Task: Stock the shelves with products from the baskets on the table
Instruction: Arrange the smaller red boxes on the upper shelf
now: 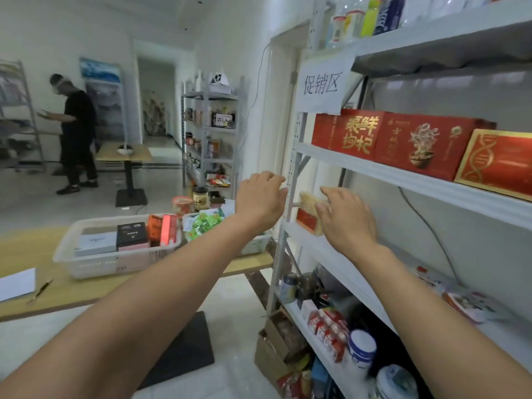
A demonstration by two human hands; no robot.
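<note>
Left hand [260, 198]: raised just beside the upright [294, 168] of the shelf unit. Its fingers were loosely curled with nothing in them, and I could not tell whether they touched the post.
Right hand [349, 218]: laid against the packet [307, 214], index finger stretched over its top and thumb at its front. I could not tell whether it gripped or only pressed.
Packet: pale with a red label, standing at the left end of the middle shelf [313, 246], just inside the upright.
Baskets: two white ones side by side on the wooden surface [57, 292], left of the shelving. The nearer basket [115, 262] held black, white and orange boxes; the farther basket [256, 244] held green packets [205, 223].
Shelf above: red gift boxes [403, 142] in a row.
Sign: a paper sheet [322, 84] hung at the unit's corner, above the boxes.
Background: a person in black [76, 131] stood well apart.
</note>
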